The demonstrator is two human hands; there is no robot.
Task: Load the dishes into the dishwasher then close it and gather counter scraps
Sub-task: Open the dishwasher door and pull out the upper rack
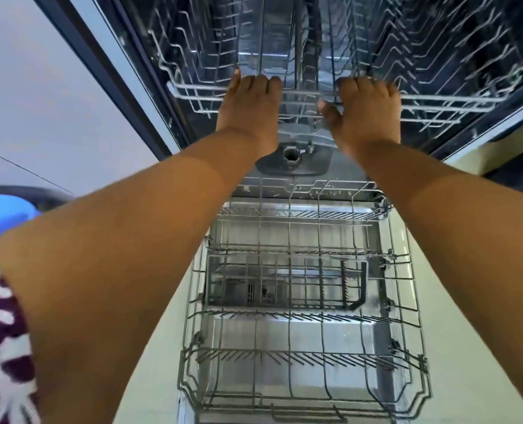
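Observation:
The dishwasher stands open in front of me. Its grey wire upper rack sits at the top of the view and holds no dishes. My left hand and my right hand both grip the front rail of this upper rack, fingers curled over the wire, the right thumb under the rail. Below my arms the lower rack is pulled out over the open door and holds no dishes. A grey cutlery basket sits inside it. No dishes are in view.
The spray-arm hub shows on the tub floor between the racks. A white cabinet front stands at the left. A blue object lies at the left edge. Pale floor flanks the open door.

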